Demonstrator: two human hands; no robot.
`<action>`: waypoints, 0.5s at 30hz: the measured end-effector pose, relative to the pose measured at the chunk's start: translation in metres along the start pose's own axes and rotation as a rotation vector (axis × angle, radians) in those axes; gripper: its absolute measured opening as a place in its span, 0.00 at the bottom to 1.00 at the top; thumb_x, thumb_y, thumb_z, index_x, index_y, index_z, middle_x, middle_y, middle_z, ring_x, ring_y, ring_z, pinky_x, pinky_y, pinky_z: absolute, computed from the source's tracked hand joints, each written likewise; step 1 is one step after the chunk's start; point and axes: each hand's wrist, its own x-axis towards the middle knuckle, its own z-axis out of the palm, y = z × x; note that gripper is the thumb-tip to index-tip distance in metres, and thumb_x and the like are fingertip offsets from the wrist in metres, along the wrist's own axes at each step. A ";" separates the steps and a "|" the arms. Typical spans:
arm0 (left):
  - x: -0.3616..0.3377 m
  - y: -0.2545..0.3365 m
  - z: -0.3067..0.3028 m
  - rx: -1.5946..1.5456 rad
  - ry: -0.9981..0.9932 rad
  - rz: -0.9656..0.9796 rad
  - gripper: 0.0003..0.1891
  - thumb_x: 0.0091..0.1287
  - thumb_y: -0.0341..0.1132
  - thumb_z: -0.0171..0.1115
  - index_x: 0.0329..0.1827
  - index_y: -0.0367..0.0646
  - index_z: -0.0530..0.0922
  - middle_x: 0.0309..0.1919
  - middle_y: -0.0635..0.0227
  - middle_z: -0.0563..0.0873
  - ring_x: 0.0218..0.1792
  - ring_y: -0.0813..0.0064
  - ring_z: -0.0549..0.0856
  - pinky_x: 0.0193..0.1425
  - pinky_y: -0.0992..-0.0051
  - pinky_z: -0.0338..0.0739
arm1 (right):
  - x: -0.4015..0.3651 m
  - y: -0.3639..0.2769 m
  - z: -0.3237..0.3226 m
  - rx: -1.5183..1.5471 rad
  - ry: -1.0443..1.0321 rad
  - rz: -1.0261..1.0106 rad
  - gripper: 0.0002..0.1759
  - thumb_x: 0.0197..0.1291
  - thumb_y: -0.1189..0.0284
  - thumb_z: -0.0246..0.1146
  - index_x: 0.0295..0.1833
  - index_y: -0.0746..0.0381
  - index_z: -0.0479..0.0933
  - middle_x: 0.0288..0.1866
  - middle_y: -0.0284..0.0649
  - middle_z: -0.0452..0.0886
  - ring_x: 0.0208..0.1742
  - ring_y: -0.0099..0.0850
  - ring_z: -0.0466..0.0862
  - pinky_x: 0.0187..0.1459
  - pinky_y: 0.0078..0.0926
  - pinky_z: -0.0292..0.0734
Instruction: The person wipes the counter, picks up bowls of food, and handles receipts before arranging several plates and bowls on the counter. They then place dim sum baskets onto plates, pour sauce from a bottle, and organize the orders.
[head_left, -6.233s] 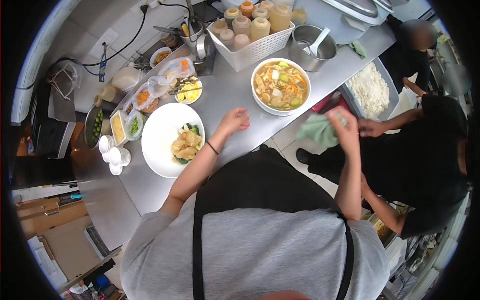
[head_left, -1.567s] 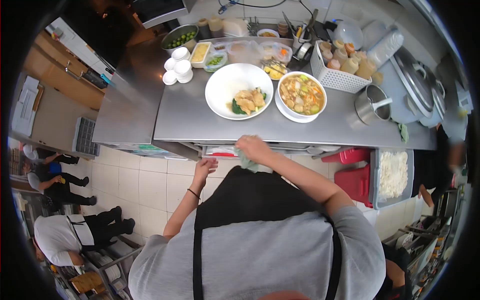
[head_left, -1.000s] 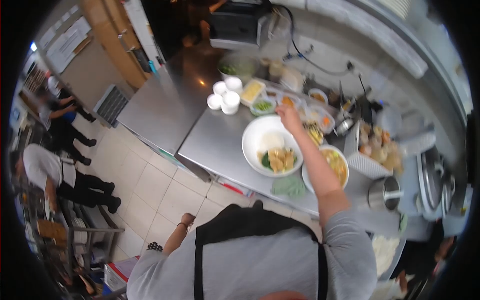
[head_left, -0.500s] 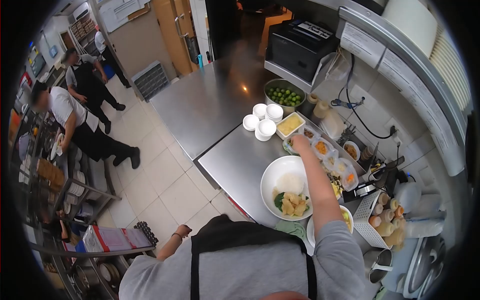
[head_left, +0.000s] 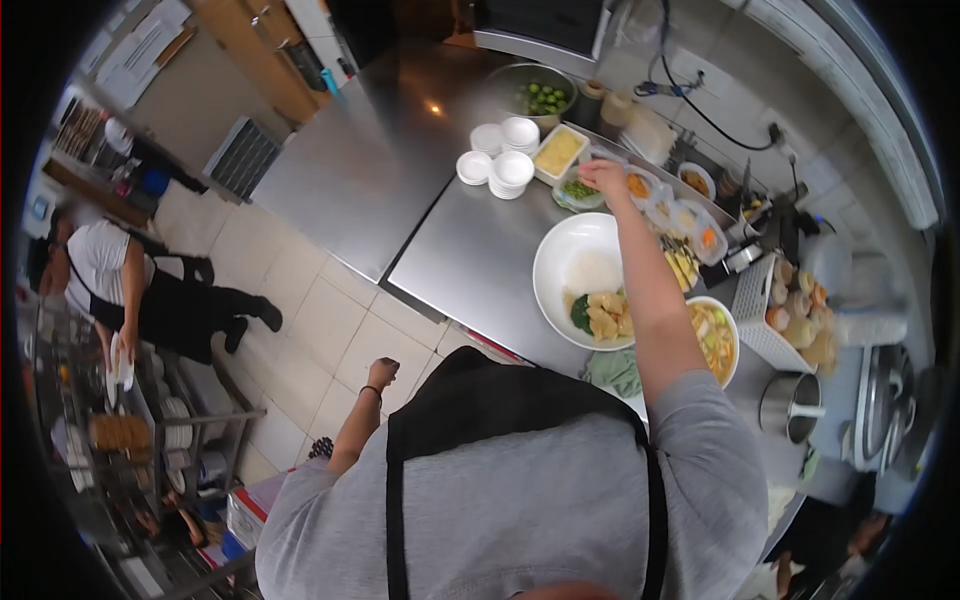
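Observation:
My right hand (head_left: 603,177) is over the small tubs at the back of the steel counter, its fingers pinched just above a tub of chopped greens (head_left: 580,192). Anything between the fingertips is too small to make out. In front of it stands a wide white bowl (head_left: 553,272) with rice, broccoli and pale yellow pieces. My left hand (head_left: 383,374) hangs beside my body, away from the counter, with its fingers curled in and a dark band on the wrist. Whether it holds anything is hidden.
Stacked small white dishes (head_left: 512,172), a tub of yellow food (head_left: 560,152) and a pot of green limes (head_left: 543,98) stand behind. A soup bowl (head_left: 712,340), green cloth (head_left: 613,371) and bottle basket (head_left: 757,312) are at right. A co-worker (head_left: 120,280) stands at left shelves.
My right hand has lifted slightly off the greens, which now show more. My left hand has risen a little in view. The whole view has shifted, and the co-worker at left has turned.

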 end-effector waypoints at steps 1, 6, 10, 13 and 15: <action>0.003 0.006 0.000 -0.012 -0.019 -0.005 0.08 0.57 0.37 0.56 0.34 0.41 0.77 0.21 0.71 0.78 0.21 0.78 0.77 0.21 0.78 0.70 | -0.003 0.002 -0.004 0.494 -0.018 0.049 0.08 0.53 0.80 0.58 0.40 0.69 0.76 0.35 0.42 0.80 0.38 0.30 0.81 0.41 0.21 0.78; 0.020 0.007 0.012 0.312 -0.101 0.219 0.11 0.57 0.38 0.53 0.27 0.39 0.77 0.20 0.64 0.81 0.19 0.72 0.82 0.20 0.73 0.75 | -0.054 -0.018 -0.051 0.886 0.034 0.043 0.12 0.53 0.80 0.59 0.45 0.73 0.72 0.40 0.44 0.78 0.43 0.32 0.79 0.45 0.19 0.78; 0.128 -0.053 0.041 1.097 -0.169 1.106 0.08 0.55 0.36 0.54 0.27 0.41 0.78 0.24 0.59 0.83 0.26 0.63 0.83 0.31 0.66 0.78 | -0.157 -0.036 -0.123 0.771 0.143 -0.044 0.10 0.54 0.79 0.60 0.43 0.69 0.75 0.39 0.43 0.79 0.39 0.30 0.80 0.41 0.17 0.77; 0.147 -0.035 0.044 0.992 -0.233 0.931 0.07 0.53 0.35 0.55 0.28 0.42 0.79 0.26 0.58 0.82 0.28 0.61 0.82 0.34 0.64 0.77 | -0.232 -0.018 -0.187 0.120 0.372 -0.045 0.09 0.51 0.76 0.63 0.38 0.68 0.78 0.33 0.40 0.81 0.32 0.28 0.81 0.37 0.17 0.76; 0.088 0.030 0.027 0.467 -0.241 0.378 0.08 0.56 0.35 0.53 0.28 0.40 0.77 0.22 0.64 0.81 0.23 0.68 0.82 0.24 0.69 0.76 | -0.272 -0.003 -0.214 -0.066 0.441 0.017 0.10 0.49 0.75 0.64 0.37 0.67 0.79 0.31 0.40 0.82 0.30 0.27 0.81 0.35 0.19 0.76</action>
